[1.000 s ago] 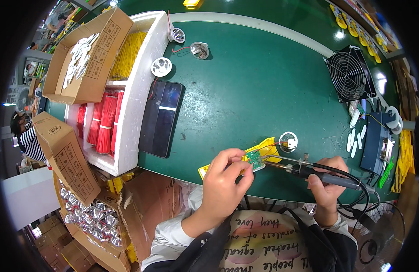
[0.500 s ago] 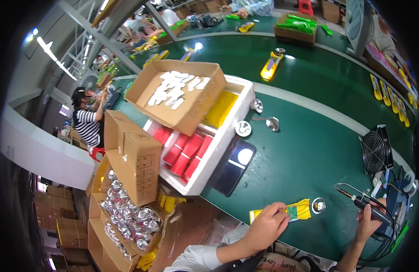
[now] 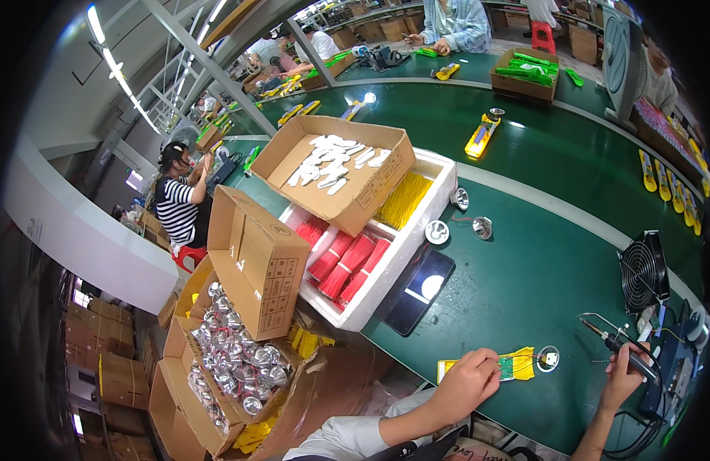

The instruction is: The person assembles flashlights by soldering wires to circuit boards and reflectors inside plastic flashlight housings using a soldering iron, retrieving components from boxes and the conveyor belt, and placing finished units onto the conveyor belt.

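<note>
My left hand [image 3: 471, 384] is closed, fingertips pinched together over a yellow plastic casing [image 3: 526, 364] on the green bench. What the pinch holds is too small to make out. Inside the casing shows a green circuit board [image 3: 508, 369], partly hidden by the hand. A round reflector lamp cup [image 3: 549, 359] with a white centre lies at the casing's right end, thin wires running between them. My right hand [image 3: 622, 375] grips a soldering iron [image 3: 614, 343] by its dark handle. Its tip points up and left, well apart from the casing.
Right of the iron stand a blue soldering station [image 3: 666, 388] and a black fan [image 3: 643, 269]. A phone [image 3: 416, 296] lies beside a white foam box [image 3: 347, 315] of red and yellow wires. A carton [image 3: 270, 265] of reflectors stands left. Beyond runs a green conveyor [image 3: 416, 115] with yellow casings; co-workers sit around.
The view has shifted, so the whole scene sits further right and mostly lower. My left hand stays at the casing, and my right hand keeps hold of the soldering iron.
</note>
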A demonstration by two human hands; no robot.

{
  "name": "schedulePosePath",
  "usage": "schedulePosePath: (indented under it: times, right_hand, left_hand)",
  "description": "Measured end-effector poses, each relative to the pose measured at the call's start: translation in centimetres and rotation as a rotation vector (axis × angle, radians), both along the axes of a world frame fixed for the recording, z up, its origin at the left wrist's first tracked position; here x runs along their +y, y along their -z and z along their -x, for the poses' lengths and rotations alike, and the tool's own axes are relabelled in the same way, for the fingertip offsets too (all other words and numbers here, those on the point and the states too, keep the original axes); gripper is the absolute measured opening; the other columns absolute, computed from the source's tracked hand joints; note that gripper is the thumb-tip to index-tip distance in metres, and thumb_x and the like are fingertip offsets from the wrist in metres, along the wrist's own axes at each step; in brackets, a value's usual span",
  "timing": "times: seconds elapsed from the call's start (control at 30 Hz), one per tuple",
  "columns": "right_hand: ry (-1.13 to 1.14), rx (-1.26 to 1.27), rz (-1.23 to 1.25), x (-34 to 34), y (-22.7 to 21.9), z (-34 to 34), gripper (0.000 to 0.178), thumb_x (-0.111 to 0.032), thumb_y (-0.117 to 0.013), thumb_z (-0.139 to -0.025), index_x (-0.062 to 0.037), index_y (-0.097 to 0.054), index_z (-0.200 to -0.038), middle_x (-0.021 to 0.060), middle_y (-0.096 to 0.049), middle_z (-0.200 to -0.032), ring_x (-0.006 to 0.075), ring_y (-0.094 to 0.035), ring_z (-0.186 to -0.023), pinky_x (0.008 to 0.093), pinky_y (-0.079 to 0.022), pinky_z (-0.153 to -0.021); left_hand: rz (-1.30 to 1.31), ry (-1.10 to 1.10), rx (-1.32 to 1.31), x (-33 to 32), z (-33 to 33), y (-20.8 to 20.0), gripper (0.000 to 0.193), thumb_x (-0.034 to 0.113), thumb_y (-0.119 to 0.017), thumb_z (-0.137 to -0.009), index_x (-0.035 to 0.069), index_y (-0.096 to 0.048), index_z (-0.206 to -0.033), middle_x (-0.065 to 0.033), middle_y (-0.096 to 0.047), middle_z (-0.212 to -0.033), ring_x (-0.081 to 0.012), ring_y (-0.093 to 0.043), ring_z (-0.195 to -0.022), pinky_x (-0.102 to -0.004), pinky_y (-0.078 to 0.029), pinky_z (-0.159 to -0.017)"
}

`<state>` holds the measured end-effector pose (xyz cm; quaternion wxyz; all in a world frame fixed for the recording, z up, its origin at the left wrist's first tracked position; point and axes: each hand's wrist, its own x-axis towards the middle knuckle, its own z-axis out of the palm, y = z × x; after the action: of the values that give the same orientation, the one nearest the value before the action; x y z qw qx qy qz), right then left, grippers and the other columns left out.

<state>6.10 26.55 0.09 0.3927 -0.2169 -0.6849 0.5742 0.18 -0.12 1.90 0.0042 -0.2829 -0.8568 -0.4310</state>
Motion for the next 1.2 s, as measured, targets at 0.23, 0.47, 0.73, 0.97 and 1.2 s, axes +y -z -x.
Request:
schedulePosePath:
  times: [0.23,0.47,0.73,0.97,1.2]
  right_hand:
    - [0.045,0.003,-0.007,0.3,0.9,0.5,0.014,-0.013,-0.054,-0.081,-0.0042,-0.045,-0.089,0.001,-0.046,-0.061,0.0028,-0.041,-0.044,0.0137,-0.027,-0.036]
    - [0.099,-0.002,-0.013,0.9,1.5,0.4,0.015,-0.013,-0.055,-0.081,-0.0033,-0.047,-0.09,0.0014,-0.047,-0.06,0.0029,-0.04,-0.042,0.014,-0.028,-0.036]
    - [0.088,-0.014,-0.012,0.7,1.9,0.5,0.015,-0.012,-0.055,-0.081,-0.0032,-0.047,-0.09,0.0013,-0.046,-0.06,0.0028,-0.04,-0.043,0.0141,-0.028,-0.036]
    - [0.106,-0.023,-0.021,0.9,1.5,0.3,0.014,-0.01,-0.055,-0.081,-0.0038,-0.046,-0.089,0.0013,-0.046,-0.06,0.003,-0.04,-0.043,0.0139,-0.029,-0.036]
    - [0.094,-0.015,-0.001,0.7,1.2,0.4,0.013,-0.009,-0.055,-0.08,-0.0037,-0.046,-0.088,0.0026,-0.048,-0.061,0.0039,-0.042,-0.043,0.0141,-0.029,-0.036]
  left_hand:
    - [-0.014,0.105,0.024,-0.6,0.7,0.4,0.011,0.003,-0.06,-0.068,-0.002,-0.053,-0.074,-0.009,-0.052,-0.085,-0.0241,-0.053,-0.072,-0.032,-0.044,-0.066]
    - [-0.018,0.217,0.01,-1.2,1.7,0.4,0.008,0.004,-0.06,-0.069,-0.001,-0.054,-0.07,-0.0082,-0.052,-0.087,-0.023,-0.053,-0.075,-0.0319,-0.044,-0.067]
    - [-0.079,0.22,0.166,-3.1,1.6,-0.2,0.012,0.007,-0.061,-0.07,0.001,-0.053,-0.077,-0.0077,-0.053,-0.089,-0.0227,-0.053,-0.077,-0.0311,-0.044,-0.067]
    - [0.222,-0.268,-0.53,-8.6,-2.0,-2.3,0.02,0.016,-0.057,-0.079,0.001,-0.047,-0.086,-0.0144,-0.056,-0.087,-0.026,-0.056,-0.081,-0.0307,-0.043,-0.072]
    - [-0.123,0.037,-0.75,-8.2,-3.1,-0.7,0.02,0.014,-0.043,-0.087,-0.001,-0.041,-0.099,-0.0173,-0.057,-0.096,-0.0233,-0.057,-0.09,-0.0296,-0.043,-0.075]
